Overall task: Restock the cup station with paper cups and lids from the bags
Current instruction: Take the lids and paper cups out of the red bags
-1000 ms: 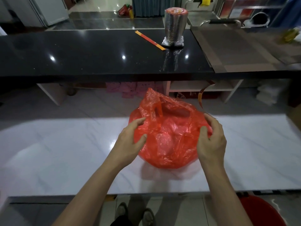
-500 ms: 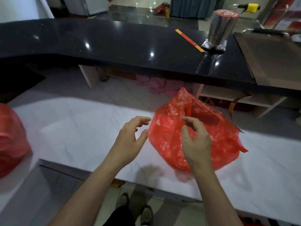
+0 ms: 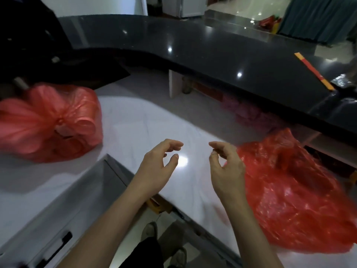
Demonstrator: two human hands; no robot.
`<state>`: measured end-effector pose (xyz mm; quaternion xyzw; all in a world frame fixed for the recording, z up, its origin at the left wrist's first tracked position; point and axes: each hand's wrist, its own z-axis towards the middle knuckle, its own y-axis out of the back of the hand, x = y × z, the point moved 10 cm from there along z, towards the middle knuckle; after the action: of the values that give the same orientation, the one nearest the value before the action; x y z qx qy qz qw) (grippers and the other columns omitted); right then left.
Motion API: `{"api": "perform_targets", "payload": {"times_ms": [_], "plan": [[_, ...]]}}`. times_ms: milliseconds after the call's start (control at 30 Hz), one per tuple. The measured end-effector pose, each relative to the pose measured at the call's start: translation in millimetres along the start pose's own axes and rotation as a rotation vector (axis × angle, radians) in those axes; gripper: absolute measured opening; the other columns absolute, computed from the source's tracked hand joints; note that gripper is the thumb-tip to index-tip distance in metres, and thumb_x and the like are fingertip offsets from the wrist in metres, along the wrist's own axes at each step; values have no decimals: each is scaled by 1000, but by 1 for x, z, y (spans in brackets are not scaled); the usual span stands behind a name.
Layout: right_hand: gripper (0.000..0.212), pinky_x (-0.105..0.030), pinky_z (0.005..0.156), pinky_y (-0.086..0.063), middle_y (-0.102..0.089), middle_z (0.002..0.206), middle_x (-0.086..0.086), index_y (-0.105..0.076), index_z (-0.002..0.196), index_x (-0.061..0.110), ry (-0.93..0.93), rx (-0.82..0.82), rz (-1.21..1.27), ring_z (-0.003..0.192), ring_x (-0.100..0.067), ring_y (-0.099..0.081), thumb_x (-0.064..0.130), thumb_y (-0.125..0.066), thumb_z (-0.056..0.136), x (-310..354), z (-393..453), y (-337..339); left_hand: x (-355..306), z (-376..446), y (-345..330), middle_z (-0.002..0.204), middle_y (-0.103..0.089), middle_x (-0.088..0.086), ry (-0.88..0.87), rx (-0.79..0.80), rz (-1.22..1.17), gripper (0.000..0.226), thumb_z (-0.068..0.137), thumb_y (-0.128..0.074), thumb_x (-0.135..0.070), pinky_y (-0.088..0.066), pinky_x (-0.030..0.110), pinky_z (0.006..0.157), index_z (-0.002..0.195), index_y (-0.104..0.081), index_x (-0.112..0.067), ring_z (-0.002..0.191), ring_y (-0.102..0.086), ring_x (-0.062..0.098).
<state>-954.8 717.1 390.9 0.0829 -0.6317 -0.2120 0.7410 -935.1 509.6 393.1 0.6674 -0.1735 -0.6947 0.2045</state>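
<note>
Meanwhile both hands hung empty over the white marble counter (image 3: 135, 120), the left hand (image 3: 157, 163) and right hand (image 3: 226, 167) loosely curled. Just right of the right hand slumped the loose red bag (image 3: 293, 190); the knotted red bag (image 3: 50, 122) sat well left, nearer the left hand.

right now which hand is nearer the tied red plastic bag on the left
Left. The left hand hovers right of the tied red plastic bag, well apart; the right hand is farther right still.
</note>
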Motion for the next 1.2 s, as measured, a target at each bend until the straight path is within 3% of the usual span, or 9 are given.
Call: {"api": "perform_targets", "payload": {"times_ms": [200, 367, 467, 633, 767, 967, 1200], "plan": [[26, -17, 98, -46, -68, 115, 17, -70, 118, 27, 55, 157, 17, 109, 2, -61, 12, -57, 100, 28, 1, -73, 32, -21, 55, 118, -66, -24, 89, -129, 14, 32, 101, -55, -14, -46, 29, 108, 122, -61, -37, 120, -56, -3], [26, -6, 91, -39, -66, 116, 19, -68, 119, 30, 81, 299, 24, 109, 8, -57, 17, -56, 102, 55, -6, -128, 50, -37, 104, 115, -67, -24, 163, -258, 4, 33, 100, -57, -12, -45, 25, 105, 120, -64, -37, 115, -57, -7], [25, -8, 91, -39, -65, 116, 21, -67, 119, 33, 89, 356, 32, 110, 9, -57, 18, -56, 103, 67, -13, -156, 64, -47, 129, 115, -67, -24, 203, -298, 23, 33, 100, -58, -13, -48, 28, 103, 121, -64, -37, 103, -63, 3], [26, -9, 91, -41, -66, 116, 23, -67, 117, 35, 117, 423, 51, 109, 10, -57, 18, -56, 102, 94, -27, -200, 75, -63, 175, 118, -67, -21, 205, -351, 35, 29, 102, -58, -17, -48, 30, 105, 123, -63, -35, 115, -57, -6], [26, -4, 89, -40, -67, 117, 22, -69, 117, 33, 151, 454, 64, 108, 8, -59, 16, -57, 101, 120, -38, -232, 82, -71, 209, 119, -67, -20, 181, -367, 52, 29, 100, -57, -17, -48, 32, 106, 124, -64, -33, 118, -58, -3], [26, 2, 83, -39, -67, 114, 21, -70, 115, 31, 167, 470, 101, 107, 8, -59, 14, -58, 100, 148, -56, -275, 98, -85, 254, 115, -67, -23, 167, -391, 60, 32, 98, -59, -9, -42, 8, 96, 118, -65, -33, 112, -58, -9], [24, 2, 81, -39, -67, 110, 21, -68, 111, 35, 176, 489, 125, 106, 10, -58, 15, -61, 99, 170, -77, -317, 128, -104, 292, 116, -68, -20, 183, -411, 72, 29, 100, -58, -14, -42, 8, 96, 122, -65, -32, 113, -57, -5]]}}
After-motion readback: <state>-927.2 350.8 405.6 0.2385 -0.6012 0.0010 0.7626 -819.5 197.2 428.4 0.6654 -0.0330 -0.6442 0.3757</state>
